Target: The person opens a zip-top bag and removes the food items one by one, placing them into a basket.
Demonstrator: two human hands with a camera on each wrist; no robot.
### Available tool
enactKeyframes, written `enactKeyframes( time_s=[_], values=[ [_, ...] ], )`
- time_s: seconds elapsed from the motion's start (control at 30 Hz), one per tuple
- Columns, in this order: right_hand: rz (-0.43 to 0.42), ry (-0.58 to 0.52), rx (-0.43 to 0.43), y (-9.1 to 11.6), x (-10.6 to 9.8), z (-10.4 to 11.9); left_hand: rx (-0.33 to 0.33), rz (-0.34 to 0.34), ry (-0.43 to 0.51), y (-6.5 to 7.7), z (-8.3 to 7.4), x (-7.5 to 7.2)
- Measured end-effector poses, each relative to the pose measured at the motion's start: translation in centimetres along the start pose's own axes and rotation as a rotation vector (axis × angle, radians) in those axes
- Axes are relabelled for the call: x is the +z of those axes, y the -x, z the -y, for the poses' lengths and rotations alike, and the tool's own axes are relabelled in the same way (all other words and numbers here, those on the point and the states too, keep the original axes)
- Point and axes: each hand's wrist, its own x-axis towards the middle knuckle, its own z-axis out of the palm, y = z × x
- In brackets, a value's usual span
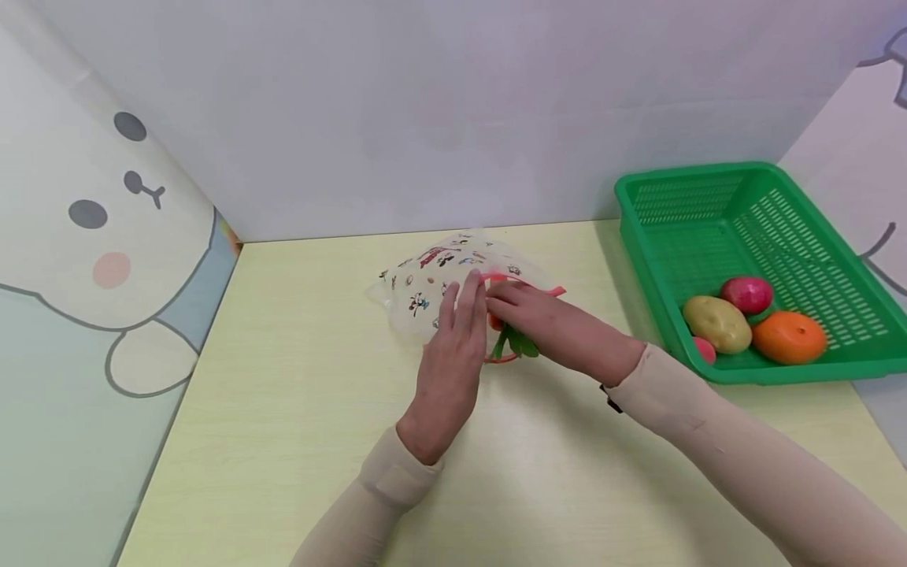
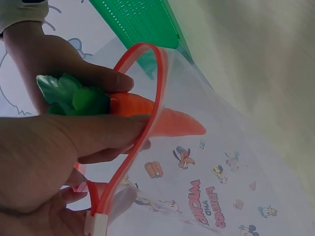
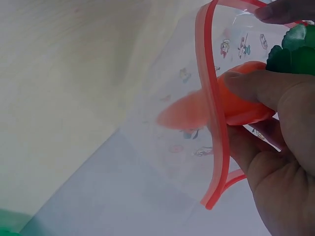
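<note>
A toy carrot (image 2: 133, 104) with green leaves (image 1: 522, 345) lies partly inside a clear zip bag (image 1: 425, 295) printed with small cartoon figures. Its tip shows through the plastic, while the leafy end is outside the red-edged mouth (image 3: 211, 73). My right hand (image 1: 560, 319) grips the carrot near its leaves, thumb on one side and fingers beneath. At the bag's mouth, my left hand (image 1: 453, 370) holds the red rim, its thumb lying across the edge close to the carrot. A white slider (image 2: 97, 223) sits on that rim.
A green basket (image 1: 641, 291) stands on the right of the pale table (image 1: 298, 409). Inside it lie a potato (image 1: 717, 324), an orange fruit (image 1: 790, 339), a dark pink round item (image 1: 747, 295) and a partly hidden pink one (image 1: 704, 350). A white wall (image 1: 397, 142) rises behind.
</note>
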Motion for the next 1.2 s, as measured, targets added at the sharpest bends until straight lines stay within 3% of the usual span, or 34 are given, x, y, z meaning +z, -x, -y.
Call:
enactKeyframes(
  time_s=[0.27, 0.67, 1.07, 1.2],
  values=[
    [-0.023, 0.000, -0.056, 1.2, -0.7, 0.2, -0.008, 0.031, 0.014, 0.1, 0.0, -0.1],
    [-0.031, -0.027, -0.134, 3.3, -1.1, 0.7, -0.005, 0.024, 0.016, -0.1, 0.0, 0.0],
    [-0.038, 0.230, -0.222, 4.8, -1.2, 2.0, -0.010, 0.034, 0.025, -0.1, 0.2, 0.0],
    [-0.056, 0.271, -0.256, 5.1, -1.1, 2.3, -0.012, 0.025, 0.011, -0.1, 0.3, 0.0]
  ],
)
